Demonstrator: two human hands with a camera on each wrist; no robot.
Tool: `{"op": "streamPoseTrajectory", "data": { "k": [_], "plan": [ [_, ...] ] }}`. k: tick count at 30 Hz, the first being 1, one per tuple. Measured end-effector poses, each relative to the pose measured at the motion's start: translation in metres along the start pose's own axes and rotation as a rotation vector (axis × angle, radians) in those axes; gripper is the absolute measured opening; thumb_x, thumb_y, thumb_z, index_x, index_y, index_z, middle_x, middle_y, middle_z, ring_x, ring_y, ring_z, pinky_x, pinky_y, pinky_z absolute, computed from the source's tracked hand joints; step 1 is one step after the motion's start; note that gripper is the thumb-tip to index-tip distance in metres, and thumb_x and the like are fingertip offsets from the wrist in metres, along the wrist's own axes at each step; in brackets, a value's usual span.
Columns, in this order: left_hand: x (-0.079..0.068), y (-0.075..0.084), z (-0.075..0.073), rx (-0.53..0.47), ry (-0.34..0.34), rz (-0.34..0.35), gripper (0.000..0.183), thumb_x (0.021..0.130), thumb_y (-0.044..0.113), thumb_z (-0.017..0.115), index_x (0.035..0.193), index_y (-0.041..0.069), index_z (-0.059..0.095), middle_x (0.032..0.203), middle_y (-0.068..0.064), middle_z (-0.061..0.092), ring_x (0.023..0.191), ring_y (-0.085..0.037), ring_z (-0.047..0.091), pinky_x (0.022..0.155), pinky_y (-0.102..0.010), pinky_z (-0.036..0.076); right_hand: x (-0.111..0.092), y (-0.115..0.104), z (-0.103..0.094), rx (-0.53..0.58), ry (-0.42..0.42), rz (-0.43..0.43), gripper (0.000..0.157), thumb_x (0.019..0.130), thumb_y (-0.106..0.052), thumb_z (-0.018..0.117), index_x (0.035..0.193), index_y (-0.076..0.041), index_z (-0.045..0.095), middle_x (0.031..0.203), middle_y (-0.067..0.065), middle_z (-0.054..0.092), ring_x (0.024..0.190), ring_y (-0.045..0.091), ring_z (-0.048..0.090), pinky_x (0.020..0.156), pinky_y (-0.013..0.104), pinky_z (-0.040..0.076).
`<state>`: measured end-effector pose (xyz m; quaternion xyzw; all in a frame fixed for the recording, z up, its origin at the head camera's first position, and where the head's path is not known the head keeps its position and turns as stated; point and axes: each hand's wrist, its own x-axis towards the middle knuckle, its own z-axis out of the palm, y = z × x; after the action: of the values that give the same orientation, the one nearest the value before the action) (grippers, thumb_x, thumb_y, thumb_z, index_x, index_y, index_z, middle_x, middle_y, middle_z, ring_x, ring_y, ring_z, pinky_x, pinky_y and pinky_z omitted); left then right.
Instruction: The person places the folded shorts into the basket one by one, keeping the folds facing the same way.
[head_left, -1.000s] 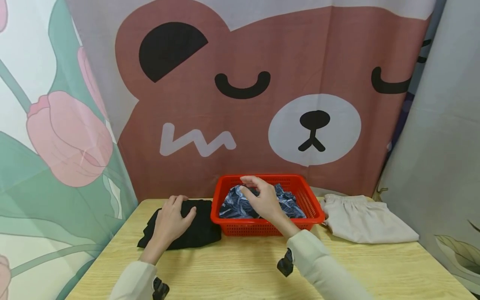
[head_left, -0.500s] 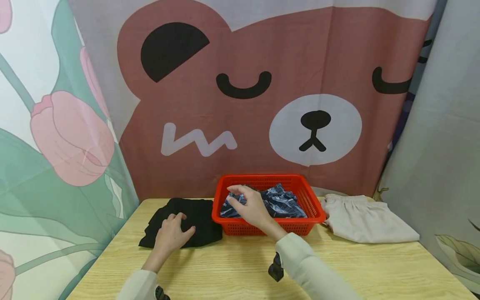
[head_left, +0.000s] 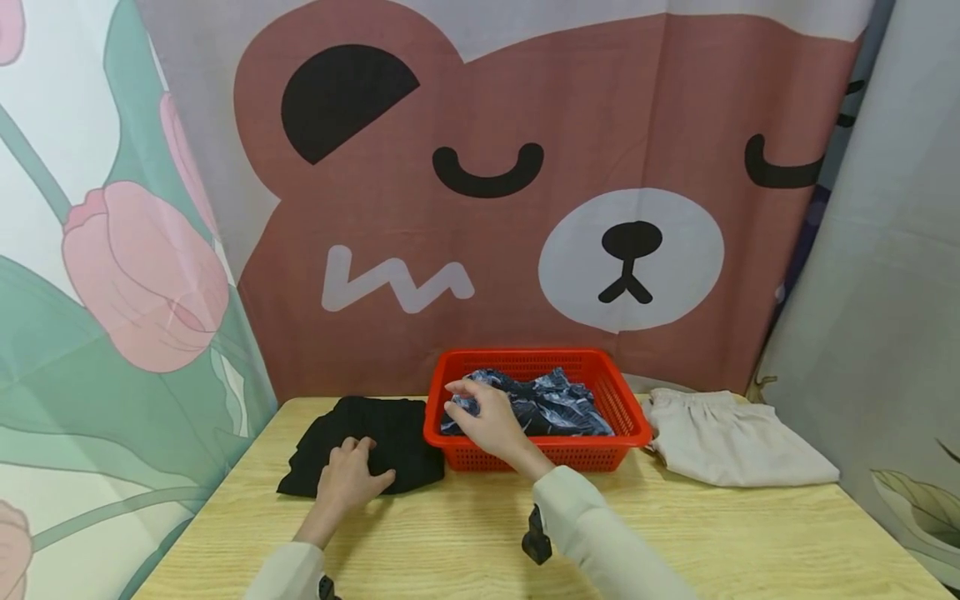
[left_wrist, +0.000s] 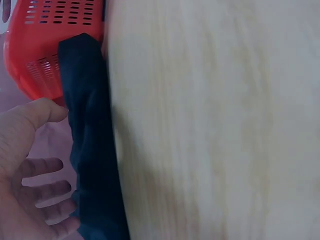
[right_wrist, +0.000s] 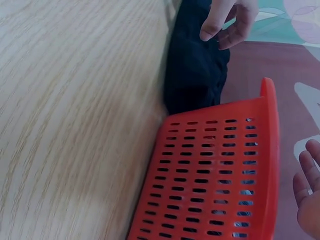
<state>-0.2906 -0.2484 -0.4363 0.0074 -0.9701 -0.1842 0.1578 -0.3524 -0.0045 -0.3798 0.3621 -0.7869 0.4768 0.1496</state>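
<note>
A folded black garment point(head_left: 411, 446) lies at the left of the table, beside a red plastic basket point(head_left: 536, 459). My left hand point(head_left: 349, 477) is over the garment's near part, fingers spread and relaxed. In the left wrist view, a gap shows between the thumb and fingers of the left hand point(left_wrist: 22, 150), with no cloth pinched there; whether the fingertips touch the cloth is unclear. My right hand point(head_left: 489, 421) hovers over the basket's left part with loosely bent fingers, holding nothing. Inside the basket is a crumpled blue-and-white patterned cloth point(head_left: 570, 407), partly hidden by that hand.
Right of the basket lies a folded beige garment point(head_left: 731, 442) with a gathered waistband. The light wooden table point(head_left: 450, 542) stretches in front of these things. A curtain with a brown bear print point(head_left: 487, 233) hangs right behind the basket.
My right hand has shifted left and slightly nearer over the basket. The left hand has drawn back from the middle of the black garment towards its near edge.
</note>
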Motion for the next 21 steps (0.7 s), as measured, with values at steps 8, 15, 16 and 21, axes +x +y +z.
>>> {"op": "streamPoseTrajectory", "data": {
  "k": [8, 15, 16, 21],
  "plan": [
    [0.0, -0.002, 0.006, 0.003, -0.015, 0.018, 0.064, 0.074, 0.034, 0.082, 0.118, -0.006, 0.06, 0.122, -0.027, 0.052, 0.107, -0.046, 0.05, 0.078, -0.059, 0.047, 0.004, 0.002, 0.011, -0.08, -0.089, -0.003, 0.036, 0.097, -0.025, 0.057, 0.127, -0.005, 0.062, 0.123, 0.007, 0.061, 0.114, 0.03, 0.054, 0.095, 0.047, 0.044],
    [0.001, -0.002, 0.008, 0.015, -0.063, 0.024, 0.065, 0.072, 0.034, 0.084, 0.118, -0.006, 0.061, 0.122, -0.025, 0.054, 0.109, -0.045, 0.052, 0.083, -0.058, 0.047, 0.008, 0.007, 0.019, -0.227, -0.164, -0.032, 0.034, 0.097, -0.025, 0.057, 0.128, -0.011, 0.062, 0.128, 0.002, 0.059, 0.122, 0.024, 0.05, 0.101, 0.044, 0.04],
    [0.001, -0.003, 0.009, 0.021, -0.074, 0.024, 0.065, 0.072, 0.035, 0.084, 0.118, -0.005, 0.062, 0.122, -0.025, 0.055, 0.109, -0.045, 0.052, 0.084, -0.058, 0.046, 0.009, 0.008, 0.021, -0.252, -0.171, -0.047, 0.034, 0.097, -0.025, 0.056, 0.127, -0.011, 0.062, 0.128, 0.002, 0.059, 0.12, 0.023, 0.051, 0.101, 0.042, 0.04],
    [0.001, -0.003, 0.01, 0.046, -0.118, 0.048, 0.067, 0.069, 0.03, 0.086, 0.12, -0.004, 0.061, 0.125, -0.023, 0.054, 0.111, -0.045, 0.052, 0.088, -0.059, 0.043, 0.01, 0.01, 0.026, -0.356, -0.202, -0.119, 0.033, 0.095, -0.023, 0.059, 0.125, -0.01, 0.063, 0.125, 0.003, 0.061, 0.116, 0.021, 0.054, 0.101, 0.036, 0.04]
  ]
}}
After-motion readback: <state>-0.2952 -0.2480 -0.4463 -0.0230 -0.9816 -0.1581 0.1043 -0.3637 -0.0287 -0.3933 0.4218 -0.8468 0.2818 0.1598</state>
